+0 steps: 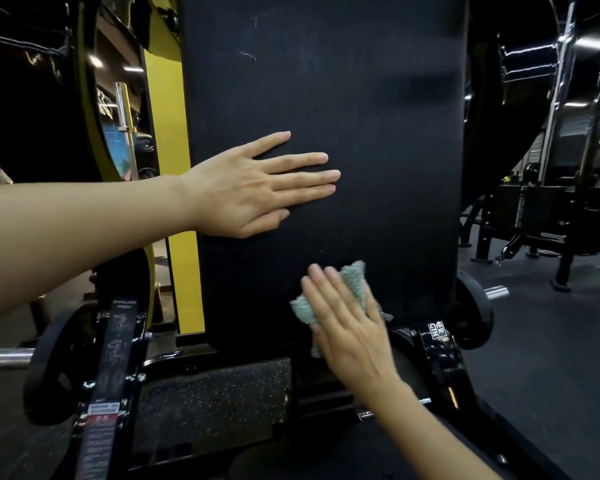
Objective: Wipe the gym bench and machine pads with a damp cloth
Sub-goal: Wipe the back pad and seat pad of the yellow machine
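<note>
Dark gym space surrounds a shoulder-press machine, with black speckled rubber flooring [215, 393] showing low between the frame members. At the far left edge a chrome bar [0, 356] sticks out sideways, and just to its right a black round weight plate [54, 368] sits on edge. Beside that plate a glossy black frame arm [116, 344] with a printed label strip runs from the near edge up toward the machine. Behind it a yellow painted upright [167, 133] stands along the left edge of the tall black padded backrest [326, 98], which fills the middle of the view and bears a few faint pale marks near its top. The left hand [253, 185] reaches in from the left and lies flat on the backrest at about mid height, fingers straight and slightly spread, gripping nothing. Lower and to the right, the bunched teal knitted cloth [354, 277] is pressed against the bottom part of the backrest, its edges showing above and to the left of the right hand [350, 327], which covers it with straight fingers laid flat and pointing up. Right of the backrest's lower corner another black weight plate [475, 306] stands with a short chrome peg [496, 292] poking out. Farther right, black steel racks [568, 202] stand on the floor.
</note>
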A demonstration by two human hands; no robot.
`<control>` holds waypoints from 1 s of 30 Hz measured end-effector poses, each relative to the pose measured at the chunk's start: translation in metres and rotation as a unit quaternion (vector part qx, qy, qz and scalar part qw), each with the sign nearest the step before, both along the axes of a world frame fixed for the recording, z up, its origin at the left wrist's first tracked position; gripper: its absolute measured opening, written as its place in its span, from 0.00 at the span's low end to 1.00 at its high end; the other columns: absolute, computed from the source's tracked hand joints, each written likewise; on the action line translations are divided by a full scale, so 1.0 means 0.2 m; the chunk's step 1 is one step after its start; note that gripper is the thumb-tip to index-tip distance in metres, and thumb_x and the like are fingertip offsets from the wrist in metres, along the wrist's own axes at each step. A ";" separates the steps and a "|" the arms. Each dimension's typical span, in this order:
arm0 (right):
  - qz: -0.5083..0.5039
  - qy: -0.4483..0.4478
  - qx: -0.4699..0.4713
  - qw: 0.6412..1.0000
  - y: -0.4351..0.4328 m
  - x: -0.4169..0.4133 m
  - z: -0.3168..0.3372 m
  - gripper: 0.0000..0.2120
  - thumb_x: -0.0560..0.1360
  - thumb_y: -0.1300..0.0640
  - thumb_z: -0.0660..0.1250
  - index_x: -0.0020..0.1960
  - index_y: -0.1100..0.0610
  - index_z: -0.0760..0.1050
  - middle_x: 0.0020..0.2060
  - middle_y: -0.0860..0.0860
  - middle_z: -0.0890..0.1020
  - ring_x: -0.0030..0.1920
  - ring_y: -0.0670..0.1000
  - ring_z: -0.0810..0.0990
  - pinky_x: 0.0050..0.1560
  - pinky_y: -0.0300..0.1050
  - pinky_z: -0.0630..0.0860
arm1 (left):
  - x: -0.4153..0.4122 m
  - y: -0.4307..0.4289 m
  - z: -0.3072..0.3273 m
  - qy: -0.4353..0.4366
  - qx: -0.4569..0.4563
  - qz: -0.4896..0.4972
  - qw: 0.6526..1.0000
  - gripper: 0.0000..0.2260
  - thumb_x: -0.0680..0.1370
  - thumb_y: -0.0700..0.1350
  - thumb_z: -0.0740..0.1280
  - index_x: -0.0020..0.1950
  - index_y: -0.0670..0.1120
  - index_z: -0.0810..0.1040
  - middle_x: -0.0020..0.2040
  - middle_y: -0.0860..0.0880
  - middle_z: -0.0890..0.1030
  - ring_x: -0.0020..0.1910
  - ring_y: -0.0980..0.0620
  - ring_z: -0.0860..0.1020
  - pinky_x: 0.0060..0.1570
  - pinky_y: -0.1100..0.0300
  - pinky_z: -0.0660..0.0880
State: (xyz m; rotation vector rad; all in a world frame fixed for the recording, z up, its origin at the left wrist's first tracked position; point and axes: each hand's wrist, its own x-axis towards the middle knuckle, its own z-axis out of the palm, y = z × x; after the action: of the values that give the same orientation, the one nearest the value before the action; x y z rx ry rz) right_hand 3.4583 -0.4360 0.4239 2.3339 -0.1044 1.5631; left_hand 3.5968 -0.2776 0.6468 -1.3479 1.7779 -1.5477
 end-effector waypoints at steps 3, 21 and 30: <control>-0.003 -0.023 0.046 0.999 -0.08 -0.04 -0.02 0.25 0.84 0.52 0.49 0.80 0.52 0.53 0.78 0.47 0.57 0.79 0.47 0.55 0.74 0.56 0.58 | 0.00 -0.01 -0.02 -0.007 -0.007 0.004 1.000 0.26 0.83 0.51 0.47 0.82 0.48 0.52 0.81 0.50 0.53 0.81 0.49 0.50 0.77 0.41 0.49; 0.034 0.006 -0.027 0.999 0.19 0.13 0.05 0.27 0.81 0.53 0.58 0.78 0.51 0.57 0.78 0.46 0.59 0.78 0.45 0.56 0.78 0.52 0.50 | -0.05 -0.08 -0.03 -0.012 0.020 -0.007 1.000 0.27 0.83 0.51 0.47 0.82 0.47 0.51 0.82 0.50 0.51 0.81 0.49 0.49 0.77 0.40 0.50; 0.002 -0.092 0.121 0.988 -0.05 0.02 0.17 0.23 0.83 0.55 0.51 0.78 0.54 0.58 0.78 0.48 0.59 0.79 0.47 0.55 0.77 0.55 0.50 | -0.05 -0.09 -0.05 0.000 0.020 -0.007 1.000 0.27 0.82 0.51 0.47 0.82 0.46 0.52 0.82 0.50 0.52 0.80 0.49 0.51 0.77 0.40 0.51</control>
State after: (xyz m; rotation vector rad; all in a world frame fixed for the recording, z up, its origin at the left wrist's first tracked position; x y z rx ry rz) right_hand 3.4623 -0.4454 0.4578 2.3579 -0.3517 1.8577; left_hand 3.5859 -0.2965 0.6367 -1.3200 1.8120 -1.5120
